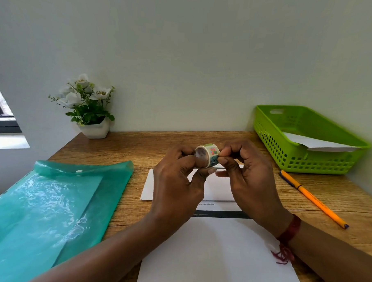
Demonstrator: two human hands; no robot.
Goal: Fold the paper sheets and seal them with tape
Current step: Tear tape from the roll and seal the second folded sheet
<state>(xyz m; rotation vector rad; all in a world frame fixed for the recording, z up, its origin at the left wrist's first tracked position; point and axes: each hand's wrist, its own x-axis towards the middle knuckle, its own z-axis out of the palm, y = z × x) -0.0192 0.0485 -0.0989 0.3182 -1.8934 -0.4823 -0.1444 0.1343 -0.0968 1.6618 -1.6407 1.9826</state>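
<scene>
A small roll of patterned tape [208, 154] is held up above the desk between both hands. My left hand [177, 183] grips the roll from the left, thumb and fingers around it. My right hand [249, 180] pinches the roll's right edge with thumb and forefinger. Under the hands lies a folded white paper sheet [217, 189] on the desk. Nearer to me lies a flat white sheet [216, 255] with a dark printed band at its far edge.
A teal plastic document folder [50, 209] covers the left of the wooden desk [138, 147]. A green plastic basket [304, 154] with white paper inside stands at the back right. An orange pen [312, 197] lies right of the sheets. A potted white flower [86, 106] stands back left.
</scene>
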